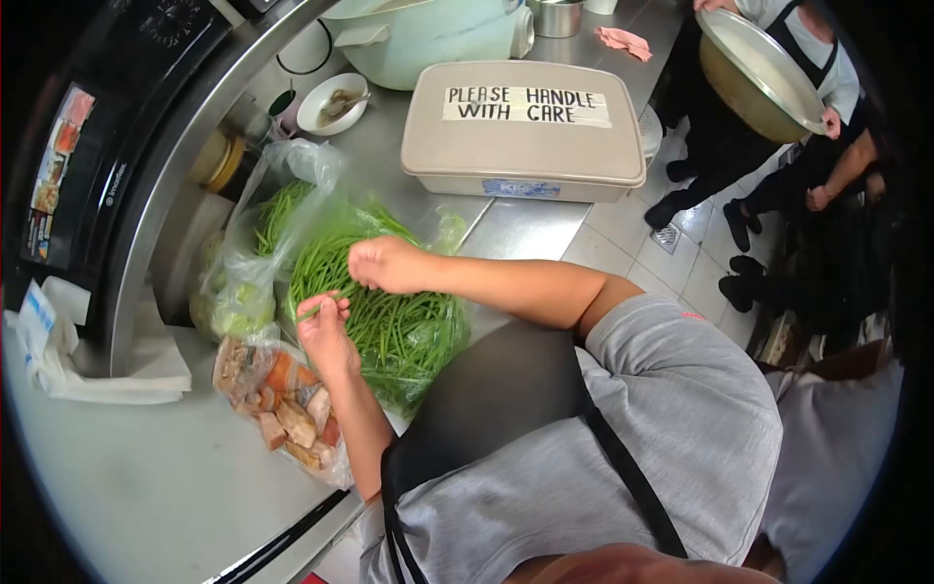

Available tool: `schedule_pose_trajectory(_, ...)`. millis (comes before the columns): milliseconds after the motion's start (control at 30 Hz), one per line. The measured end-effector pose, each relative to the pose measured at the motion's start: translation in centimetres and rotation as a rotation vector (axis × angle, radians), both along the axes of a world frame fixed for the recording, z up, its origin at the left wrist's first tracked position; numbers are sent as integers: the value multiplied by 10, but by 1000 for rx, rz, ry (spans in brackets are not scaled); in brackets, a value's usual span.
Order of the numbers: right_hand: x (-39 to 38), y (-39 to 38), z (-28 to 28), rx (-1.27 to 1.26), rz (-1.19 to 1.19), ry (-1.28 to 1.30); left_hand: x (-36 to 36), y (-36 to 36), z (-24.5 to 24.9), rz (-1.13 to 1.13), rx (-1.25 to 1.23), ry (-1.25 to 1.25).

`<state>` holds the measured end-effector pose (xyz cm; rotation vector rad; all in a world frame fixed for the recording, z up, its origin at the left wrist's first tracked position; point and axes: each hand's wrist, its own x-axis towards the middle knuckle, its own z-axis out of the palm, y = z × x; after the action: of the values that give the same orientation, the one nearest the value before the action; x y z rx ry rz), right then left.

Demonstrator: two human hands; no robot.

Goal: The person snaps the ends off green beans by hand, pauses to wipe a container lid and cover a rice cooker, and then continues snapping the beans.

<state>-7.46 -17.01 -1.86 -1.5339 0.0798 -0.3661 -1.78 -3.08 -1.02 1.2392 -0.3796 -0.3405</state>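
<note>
A heap of long green beans [389, 311] lies in an opened clear plastic bag [423, 375] on the steel counter. Over the heap's left edge, my left hand [328, 336] pinches a green bean, whose green end shows between thumb and fingers. My right hand [387, 265] is just above the beans, its fingers curled closed; what they hold, if anything, is hidden. Beside my left wrist sits a clear bag of pinkish-brown chunks [292, 419], perhaps meat. Another plastic bag [233, 302] with pale green contents stands left of the beans.
A beige lidded box [525, 127] marked "PLEASE HANDLE WITH CARE" stands beyond my right arm. Behind are a white bowl [334, 104] with a spoon and a large pale tub [428, 44]. Paper napkins [117, 380] lie left. A person at right carries a metal basin [764, 73]; others stand nearby.
</note>
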Motion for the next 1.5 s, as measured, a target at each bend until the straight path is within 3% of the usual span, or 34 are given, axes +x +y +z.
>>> schedule_pose_trajectory(33,2,-3,1,-12,3,12,1,1,-2,11,-28,1)
schedule_pose_trajectory(100,6,-13,6,-39,4,28,2,5,-1,32,144,-20)
schedule_pose_trajectory(133,2,-17,12,-597,16,138,6,3,-1,38,223,-34)
schedule_pose_trajectory(167,-5,-19,16,-848,57,274,14,4,-8,43,361,-75)
schedule_pose_trajectory(200,-12,-23,25,-1095,94,418,22,6,-10,49,573,-288)
schedule_pose_trajectory(267,-26,-42,43,-1060,-23,349,37,10,-9,66,978,-727)
schedule_pose_trajectory(367,-61,-100,68,-972,-229,251,46,7,-9,-57,1323,-781)
schedule_pose_trajectory(433,-100,-160,73,-806,-591,393,51,11,-16,-140,1350,-723)
schedule_pose_trajectory(467,-122,-205,61,-871,-730,527,51,8,-18,-172,1363,-692)
schedule_pose_trajectory(567,-205,-314,28,-1031,-734,1248,32,-12,11,130,1302,-724)
schedule_pose_trajectory(600,-228,-356,0,-997,-1021,1103,25,-30,23,142,1076,-814)
schedule_pose_trajectory(633,-237,-376,13,-993,-964,1176,15,-54,42,163,845,-891)
schedule_pose_trajectory(667,-248,-447,-38,-1097,-1172,1022,-8,-96,77,86,629,-974)
schedule_pose_trajectory(700,-247,-471,-48,-1198,-1282,934,-26,-139,112,47,505,-1264)
schedule_pose_trajectory(733,-245,-503,-49,-1312,-1395,825,-54,-183,152,9,471,-1366)
schedule_pose_trajectory(800,-255,-537,-53,-1233,-1351,888,-91,-280,205,58,142,-1759)
schedule_pose_trajectory(833,-260,-557,-53,-1178,-1304,928,-105,-322,228,39,118,-1912)
schedule_pose_trajectory(933,-269,-592,-41,-1056,-1143,970,-127,-409,250,158,88,-1993)
schedule_pose_trajectory(1000,-269,-609,-27,-1020,-1090,876,-134,-430,263,87,187,-1965)
schedule_pose_trajectory(1033,-266,-610,-14,-996,-1080,803,-131,-432,270,-136,198,-1878)
schedule_pose_trajectory(1100,-261,-605,18,-940,-1054,580,-114,-444,272,-257,-20,-1879)
schedule_pose_trajectory(1200,-244,-561,77,-831,-932,211,-94,-430,262,-244,314,-1664)
schedule_pose_trajectory(1300,-231,-488,111,-756,-809,-13,-94,-425,257,-206,122,-1671)
schedule_pose_trajectory(1367,-236,-438,120,-748,-777,-102,-89,-421,256,-236,155,-1648)
schedule_pose_trajectory(1500,-248,-360,157,-1049,-826,-278,-89,-411,258,-251,165,-1651)
